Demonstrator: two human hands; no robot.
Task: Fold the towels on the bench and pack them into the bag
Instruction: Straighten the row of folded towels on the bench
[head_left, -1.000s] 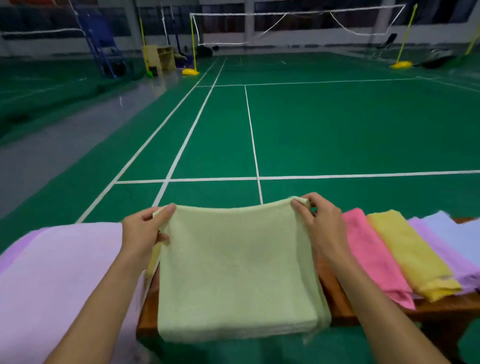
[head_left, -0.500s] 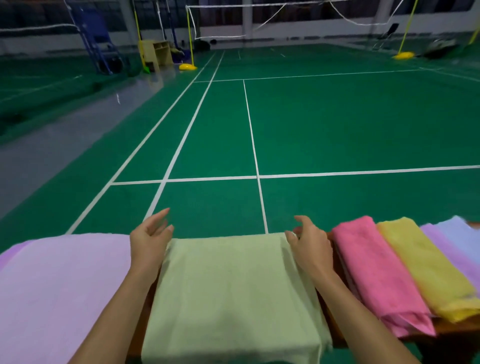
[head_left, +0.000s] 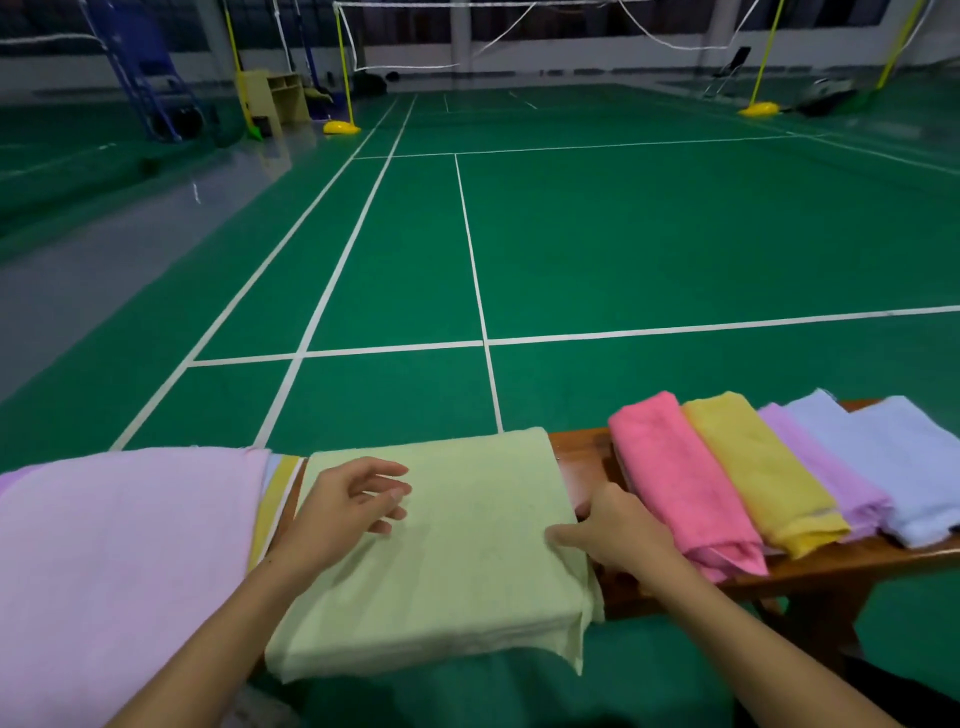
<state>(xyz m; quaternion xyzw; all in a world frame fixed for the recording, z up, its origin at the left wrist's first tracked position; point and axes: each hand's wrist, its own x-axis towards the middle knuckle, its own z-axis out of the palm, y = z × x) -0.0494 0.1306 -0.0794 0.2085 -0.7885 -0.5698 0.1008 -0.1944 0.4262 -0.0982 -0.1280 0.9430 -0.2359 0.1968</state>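
A pale green towel (head_left: 467, 551), folded into a flat square, lies across the wooden bench (head_left: 582, 452) and hangs over its near edge. My left hand (head_left: 343, 506) hovers over the towel's left part with fingers loosely spread. My right hand (head_left: 618, 530) grips the towel's right edge, thumb on top and fingers under the fold. To the right lie a pink towel (head_left: 680, 478), a yellow towel (head_left: 753, 467), a lilac towel (head_left: 826, 473) and a light blue towel (head_left: 893, 457), side by side. No bag is in view.
A large pale pink cloth (head_left: 119, 561) covers the bench's left end, with yellow and white edges (head_left: 272, 499) showing beneath it. Beyond the bench stretches a green badminton court (head_left: 571, 234) with white lines, net posts and a blue stand at the back.
The green towel, held up by its top corners a second ago, now lies flat on the bench. My left hand let go and moved onto it; my right hand slid down to the right edge.
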